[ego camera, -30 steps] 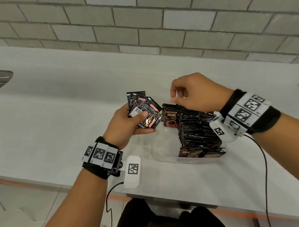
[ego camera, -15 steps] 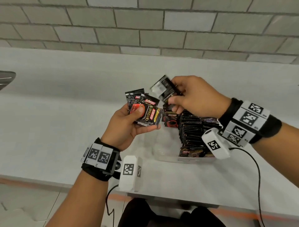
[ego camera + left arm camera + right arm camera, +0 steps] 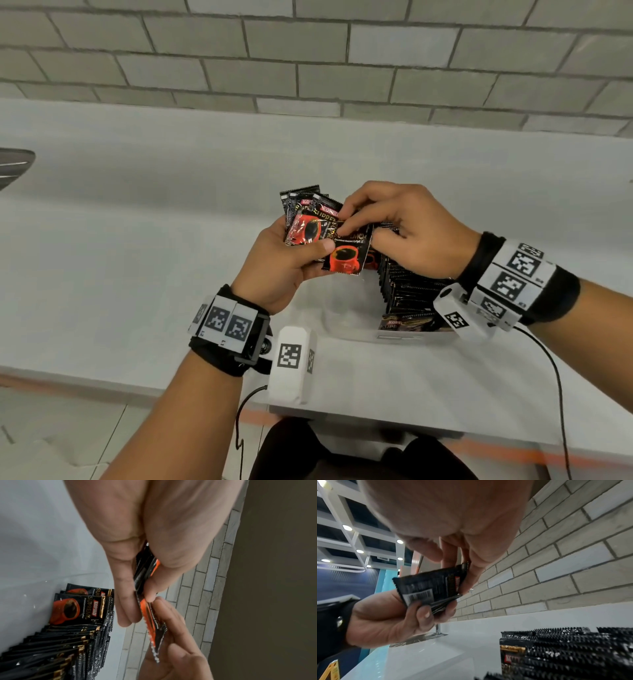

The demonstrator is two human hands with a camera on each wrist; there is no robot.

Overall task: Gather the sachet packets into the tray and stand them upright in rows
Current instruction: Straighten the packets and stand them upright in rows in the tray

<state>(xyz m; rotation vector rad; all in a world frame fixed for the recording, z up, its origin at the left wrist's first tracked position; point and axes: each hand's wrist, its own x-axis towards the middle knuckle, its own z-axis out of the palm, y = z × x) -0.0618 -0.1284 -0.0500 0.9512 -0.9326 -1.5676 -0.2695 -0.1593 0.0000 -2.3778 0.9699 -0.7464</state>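
My left hand [image 3: 294, 250] grips a fanned bundle of black and red coffee sachets [image 3: 308, 219] above the counter, thumb pressed on the front one. My right hand [image 3: 383, 222] pinches the top of one sachet [image 3: 347, 253] at the front of that bundle. In the left wrist view this sachet [image 3: 152, 627] hangs edge-on between both hands' fingers. The right wrist view shows the bundle's barcode side [image 3: 428, 588]. Below the hands a clear plastic tray [image 3: 342, 315] holds rows of upright sachets [image 3: 407, 294] on its right side; its left part is bare.
A white counter [image 3: 137, 274] runs to a grey brick wall [image 3: 308, 61]. A dark round object [image 3: 13, 168] shows at the far left edge. Wrist camera cables [image 3: 561, 394] hang over the counter's front edge. A metal drain fitting [image 3: 419, 638] lies on the counter.
My right hand, which held a sachet up near the bundle half a second ago, now pinches a sachet at the front of the bundle. Both hands sit slightly closer together.
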